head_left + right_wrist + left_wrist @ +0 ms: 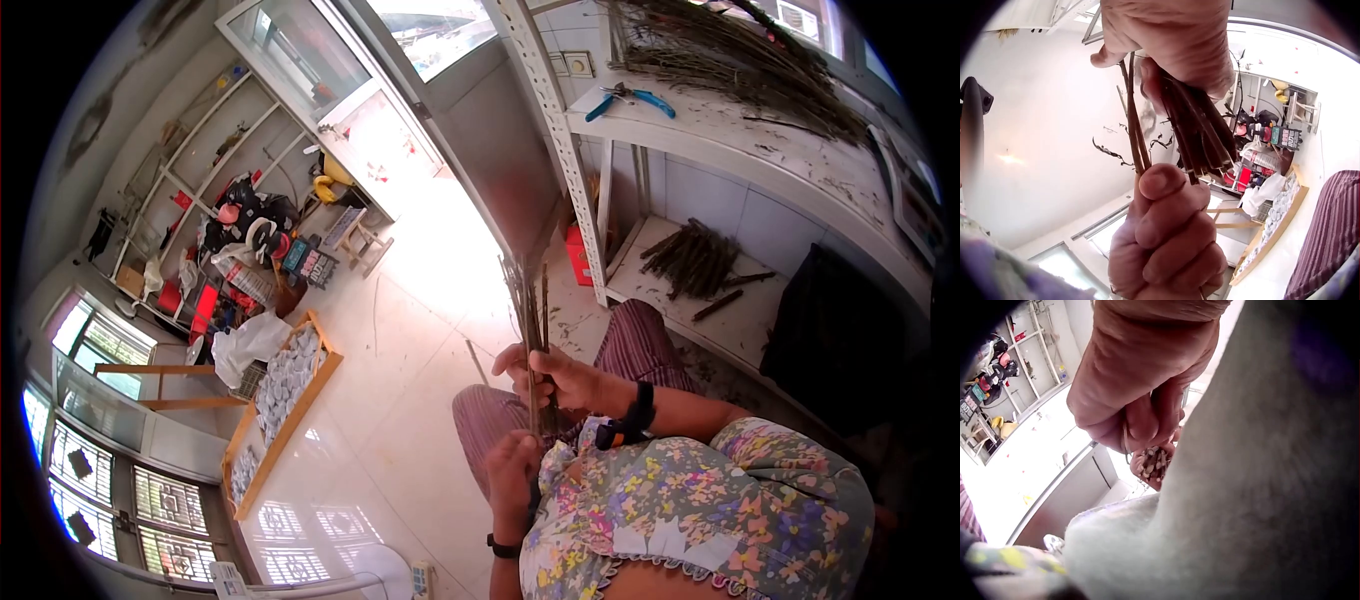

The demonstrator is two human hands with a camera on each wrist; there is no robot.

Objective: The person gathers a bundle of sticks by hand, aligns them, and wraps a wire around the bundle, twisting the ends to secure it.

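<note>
In the head view, my right hand (562,380) grips a bundle of thin brown twigs (530,305) that stands nearly upright above my lap. Lower down, my left hand (512,465) is close beneath the bundle. The right wrist view shows its fingers curled, with the thumb (1163,181) and forefinger pinching a couple of slender twigs (1135,125) apart from the bundle. These run up towards my right hand, beside the bundle's cut ends (1210,165). Pale cut ends (1152,464) also show past my left hand (1147,375) in the left wrist view.
A shelf (770,150) at right bears loose branches (740,75) and blue-handled cutters (645,98). Short cut sticks (695,258) lie on the shelf below, beside a black bag (825,340). Across the tiled floor sit a wooden-framed tray (332,365) of grey pieces and a small stool (360,240).
</note>
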